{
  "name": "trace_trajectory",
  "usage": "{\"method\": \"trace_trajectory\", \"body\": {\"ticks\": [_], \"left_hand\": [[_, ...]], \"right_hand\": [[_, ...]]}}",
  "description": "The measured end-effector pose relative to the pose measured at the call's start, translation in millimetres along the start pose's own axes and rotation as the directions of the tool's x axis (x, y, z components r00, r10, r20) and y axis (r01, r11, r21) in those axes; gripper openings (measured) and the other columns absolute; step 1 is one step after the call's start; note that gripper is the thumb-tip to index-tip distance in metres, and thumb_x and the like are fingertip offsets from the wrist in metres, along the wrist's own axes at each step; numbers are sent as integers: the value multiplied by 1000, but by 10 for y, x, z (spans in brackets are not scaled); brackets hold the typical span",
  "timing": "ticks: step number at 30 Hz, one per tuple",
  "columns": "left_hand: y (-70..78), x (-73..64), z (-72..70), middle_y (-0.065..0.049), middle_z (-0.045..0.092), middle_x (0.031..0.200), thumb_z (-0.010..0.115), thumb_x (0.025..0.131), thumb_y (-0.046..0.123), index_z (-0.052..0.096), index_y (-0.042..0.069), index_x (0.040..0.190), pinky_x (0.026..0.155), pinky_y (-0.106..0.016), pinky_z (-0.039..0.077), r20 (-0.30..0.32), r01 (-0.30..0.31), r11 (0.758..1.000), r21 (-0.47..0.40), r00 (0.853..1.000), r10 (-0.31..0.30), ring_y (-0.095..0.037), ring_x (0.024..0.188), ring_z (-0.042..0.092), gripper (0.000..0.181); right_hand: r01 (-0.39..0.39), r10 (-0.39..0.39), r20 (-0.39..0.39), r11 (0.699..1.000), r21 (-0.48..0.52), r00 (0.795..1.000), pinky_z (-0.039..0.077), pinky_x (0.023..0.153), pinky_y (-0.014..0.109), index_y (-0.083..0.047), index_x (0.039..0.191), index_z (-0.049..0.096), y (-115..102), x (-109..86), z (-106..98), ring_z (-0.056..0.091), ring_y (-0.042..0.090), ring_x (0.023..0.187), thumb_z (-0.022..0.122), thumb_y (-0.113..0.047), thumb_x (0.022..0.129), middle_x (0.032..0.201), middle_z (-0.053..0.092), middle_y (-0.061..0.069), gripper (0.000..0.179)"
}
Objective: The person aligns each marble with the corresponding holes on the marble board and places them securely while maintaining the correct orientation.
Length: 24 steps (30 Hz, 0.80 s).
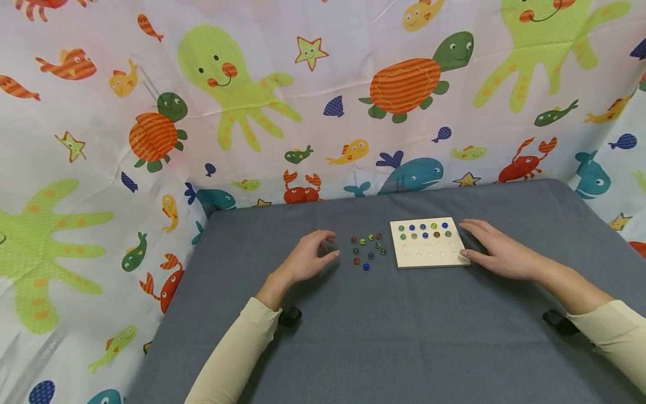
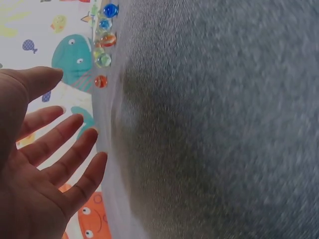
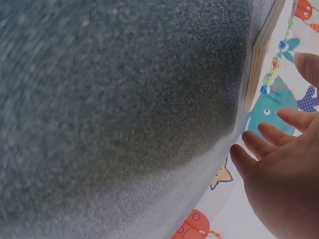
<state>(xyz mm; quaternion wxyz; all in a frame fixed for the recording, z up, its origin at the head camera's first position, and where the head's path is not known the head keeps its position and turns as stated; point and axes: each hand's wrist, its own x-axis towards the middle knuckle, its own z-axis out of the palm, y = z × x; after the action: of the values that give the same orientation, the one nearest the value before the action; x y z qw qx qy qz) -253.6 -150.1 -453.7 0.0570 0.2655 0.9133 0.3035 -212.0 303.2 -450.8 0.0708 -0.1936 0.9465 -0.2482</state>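
Observation:
A pale wooden board (image 1: 429,258) with rows of round hollows lies on the grey cloth. Glass marbles (image 1: 425,235) fill its two far rows, while the two near rows of hollows are bare. Left of the board, several loose marbles (image 1: 370,256) are scattered on the cloth. My left hand (image 1: 308,257) hovers just left of them, fingers loosely bent and holding nothing; the left wrist view shows its palm (image 2: 40,184). At the board's right edge is my right hand (image 1: 497,249), thumb near the corner, with no marble in it. Whether that thumb touches the board I cannot tell.
The grey tablecloth (image 1: 353,348) covers the table. Behind and to the left hangs a white curtain (image 1: 282,56) printed with sea animals, meeting the table's far edge. Dark straps (image 1: 290,317) sit at both wrists by the cream sleeves.

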Motion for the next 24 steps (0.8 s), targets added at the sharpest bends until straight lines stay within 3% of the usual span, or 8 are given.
{"method": "trace_trajectory", "body": {"ticks": [5, 12, 24], "left_hand": [[34, 7, 49, -9, 68, 123, 68, 101, 25, 63, 3, 133, 88, -39, 54, 36, -4, 999, -52, 999, 6, -20, 102, 66, 39], [117, 3, 115, -7, 70, 115, 68, 100, 21, 66, 3, 128, 85, -36, 55, 75, 42, 993, -106, 997, -35, -19, 99, 67, 33], [188, 79, 238, -7, 70, 112, 70, 98, 17, 69, 5, 122, 81, -32, 53, 98, -2, 999, -45, 995, 7, -16, 91, 65, 27]], "right_hand": [[18, -18, 0, 1000, 3, 1000, 30, 109, 70, 7, 155, 29, 10, -5, 31, 32, 49, 142, 64, -34, 102, 157, 28, 30, 75], [47, -47, 39, 999, -11, 998, 27, 111, 69, 6, 158, 26, 35, 0, 103, 26, 52, 146, 56, -31, 106, 162, 24, 30, 70], [88, -84, 68, 995, -53, 994, 26, 112, 68, 5, 157, 29, 7, 0, 146, 24, 51, 148, 54, -29, 107, 164, 23, 28, 66]]}}
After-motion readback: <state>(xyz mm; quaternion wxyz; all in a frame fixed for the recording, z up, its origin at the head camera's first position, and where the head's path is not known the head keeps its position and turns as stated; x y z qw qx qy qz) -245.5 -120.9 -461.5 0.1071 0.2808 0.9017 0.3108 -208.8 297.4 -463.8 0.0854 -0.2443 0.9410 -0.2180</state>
